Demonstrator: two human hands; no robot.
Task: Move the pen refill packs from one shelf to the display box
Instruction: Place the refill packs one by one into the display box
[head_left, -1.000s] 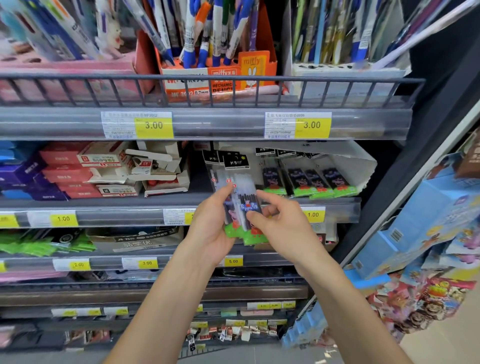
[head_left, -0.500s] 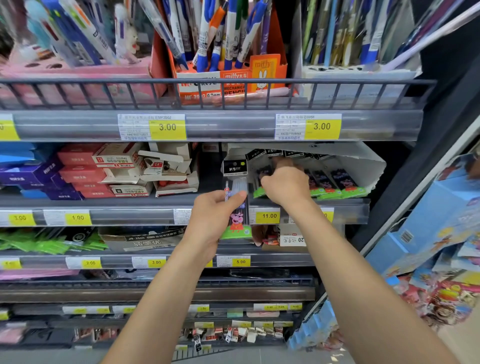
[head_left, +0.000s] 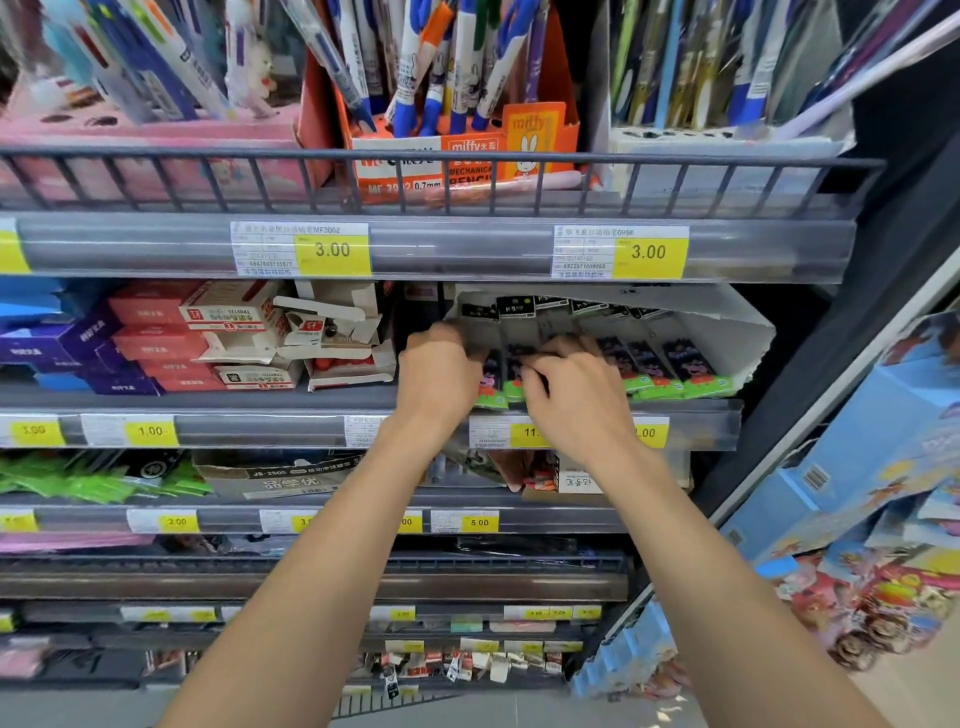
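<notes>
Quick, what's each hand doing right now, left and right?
Left hand: fingers curled on the refill packs at the display box.
Right hand: pinching a pack in the same row.

price rail (head_left: 415, 249) overhead, cartons (head_left: 322, 332) left

Fingertips of both hands (head_left: 519, 379) — hidden among blurred refill packs (head_left: 498, 384).

Refill packs (head_left: 652, 366), clear w/ green bottoms & black headers, stand in a leaning row inside white display box (head_left: 727, 338), right on my mid shelf.
</notes>
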